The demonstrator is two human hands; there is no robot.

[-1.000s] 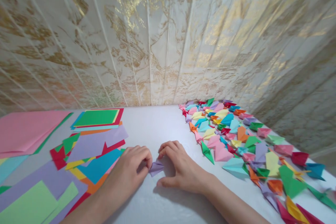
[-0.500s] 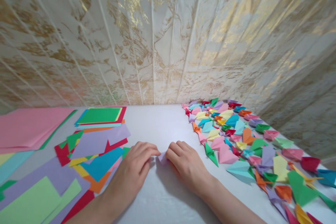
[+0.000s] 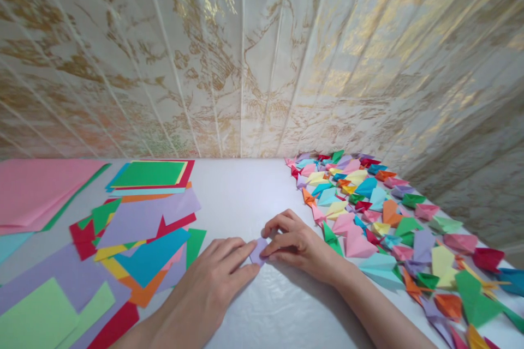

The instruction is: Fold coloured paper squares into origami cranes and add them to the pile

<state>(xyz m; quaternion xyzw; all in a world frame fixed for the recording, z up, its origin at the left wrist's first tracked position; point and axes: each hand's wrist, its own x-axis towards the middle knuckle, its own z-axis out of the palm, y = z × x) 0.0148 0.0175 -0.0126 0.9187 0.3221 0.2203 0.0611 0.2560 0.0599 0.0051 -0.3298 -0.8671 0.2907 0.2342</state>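
Note:
A small folded piece of lilac paper [image 3: 257,252] lies at the middle of the white table, between my two hands. My left hand [image 3: 223,270] has its fingertips and thumb on the paper's left side, holding it. From the right, my right hand [image 3: 292,242] pinches the paper's other edge between thumb and fingers, the hand arched above the tabletop. My fingers cover part of the paper, so its full shape is hidden.
Many folded paper pieces [image 3: 368,191] in mixed colours spread over the right side. At left lie coloured scraps [image 3: 151,256], a stack of sheets [image 3: 149,174] with green on top, and large pink sheets [image 3: 45,191]. A gold-patterned curtain [image 3: 245,65] hangs behind the white table [image 3: 241,191].
My right hand has shifted and lifted its fingers into a pinch, uncovering more of the lilac paper. My left hand has come down and closer onto the paper. The view has moved slightly.

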